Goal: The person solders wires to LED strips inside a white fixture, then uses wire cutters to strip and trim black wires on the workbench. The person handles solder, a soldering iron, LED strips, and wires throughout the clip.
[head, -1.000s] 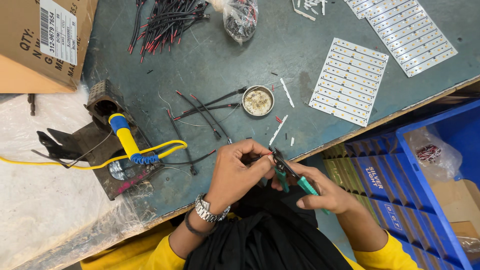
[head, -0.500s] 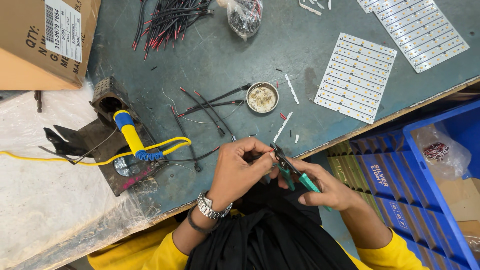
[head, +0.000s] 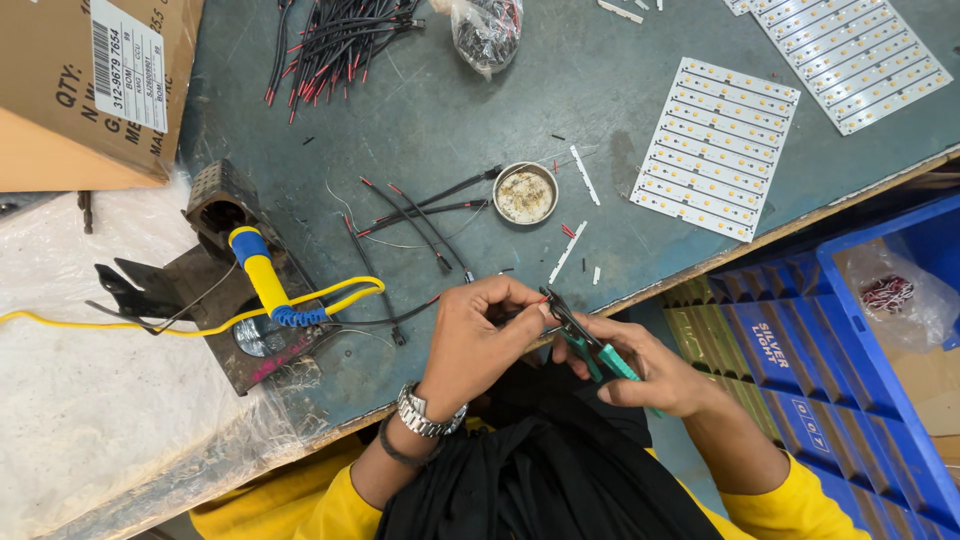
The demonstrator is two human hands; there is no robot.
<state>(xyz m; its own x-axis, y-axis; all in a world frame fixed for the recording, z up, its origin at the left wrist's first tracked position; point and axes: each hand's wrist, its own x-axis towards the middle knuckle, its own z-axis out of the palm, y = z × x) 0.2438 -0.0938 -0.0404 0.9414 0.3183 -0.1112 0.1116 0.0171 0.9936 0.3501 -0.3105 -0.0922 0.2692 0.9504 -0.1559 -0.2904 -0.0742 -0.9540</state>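
Observation:
My left hand, with a watch on the wrist, pinches a thin red and black wire at the table's near edge. My right hand grips green-handled cutting pliers, and their jaws meet the wire's end between my two hands. A few more black and red wires lie loose just beyond my left hand, next to a small round tin.
A yellow and blue soldering iron rests on its metal stand at the left. White LED panels lie at the right, a wire bundle at the back, a cardboard box far left. Blue crates stand beside the table.
My hands have stayed together on the wire and pliers, shifting only slightly. The view has drifted a little.

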